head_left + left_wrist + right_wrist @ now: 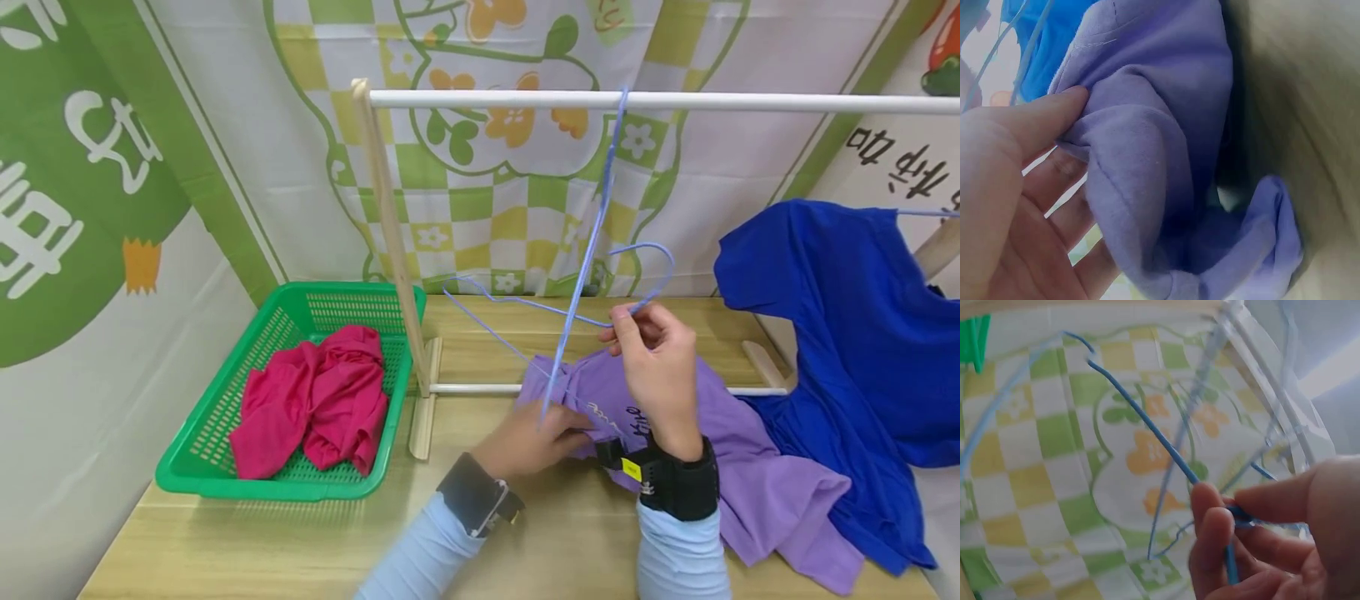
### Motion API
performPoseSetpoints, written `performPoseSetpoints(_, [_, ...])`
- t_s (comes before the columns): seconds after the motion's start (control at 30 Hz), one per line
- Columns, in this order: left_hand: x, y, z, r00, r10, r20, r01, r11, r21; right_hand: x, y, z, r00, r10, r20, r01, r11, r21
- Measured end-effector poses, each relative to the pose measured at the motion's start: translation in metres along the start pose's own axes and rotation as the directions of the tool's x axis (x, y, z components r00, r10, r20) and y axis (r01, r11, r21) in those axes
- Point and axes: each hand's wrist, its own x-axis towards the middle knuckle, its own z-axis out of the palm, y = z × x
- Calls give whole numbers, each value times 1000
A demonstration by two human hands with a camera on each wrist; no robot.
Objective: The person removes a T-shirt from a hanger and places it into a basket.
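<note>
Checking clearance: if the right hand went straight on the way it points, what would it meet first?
Probably the blue hanger hanging from the white rail; depth is unclear, so the right hand might pass beside it.

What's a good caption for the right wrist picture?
Right hand pinching a blue clothes hanger before a checkered backdrop.

The place looks like a small curtained corner set up for laundry; whether in a home or a studio cannot be told. A checked and flowered back curtain (480, 200) fills the upper middle of the head view, and a left panel (75, 208) bears large written characters. Across the bottom, a wooden tabletop (300, 550) carries a clothes rack (487, 100), a green basket (262, 487) at lower left with a pink garment (311, 404) inside, and a purple garment (780, 500) at lower right.
</note>
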Motion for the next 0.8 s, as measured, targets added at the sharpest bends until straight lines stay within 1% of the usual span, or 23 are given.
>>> performPoseSetpoints(0.1, [0,-5,-6,1000,-23,13,23,1000,1,3,2,-19,1000,-3,20,5,994,-112])
performPoseSetpoints(0.17, [-1,-7,-11,998,-55,24,55,998,-7,4,4,-34,1000,1,28,4,984,-180])
performPoseSetpoints(0.23, [-3,-9,-14,996,-90,22,90,996,4,4,4,-49,1000,9,19,-4,970,-241])
performPoseSetpoints(0.3, [-4,-10,-16,993,-114,13,114,993,7,4,3,-65,1000,13,-26,-19,960,-280])
performPoseSetpoints(0.37, [-4,-12,-18,992,-125,13,125,992,-4,1,1,-79,995,14,-101,-44,952,-304])
performPoseSetpoints(0.43, [-4,-14,-19,991,-131,18,131,991,-8,-1,-4,-92,983,0,-184,-64,939,-339])
performPoseSetpoints(0.5, [-5,-15,-19,989,-143,26,143,989,-20,-1,-10,-102,969,-34,-245,-67,918,-391])
performPoseSetpoints(0.53, [-5,-15,-20,988,-149,29,150,988,-25,0,-15,-106,963,-59,-262,-61,903,-426])
performPoseSetpoints(0.57, [-6,-15,-21,987,-158,26,159,987,-29,3,-21,-108,958,-77,-275,-64,880,-471])
performPoseSetpoints(0.67, [-8,-15,-25,985,-173,6,173,985,-28,16,-50,-110,952,-88,-295,-110,796,-595])
performPoseSetpoints(0.7, [-9,-15,-26,984,-177,-1,177,984,-25,22,-60,-110,951,-81,-299,-135,762,-634])
performPoseSetpoints(0.77, [-10,-16,-29,985,-170,-17,170,985,-16,34,-82,-108,949,-35,-313,-203,691,-694])
performPoseSetpoints(0.8, [-11,-16,-30,986,-165,-24,165,986,-12,40,-92,-107,948,-29,-316,-217,668,-712])
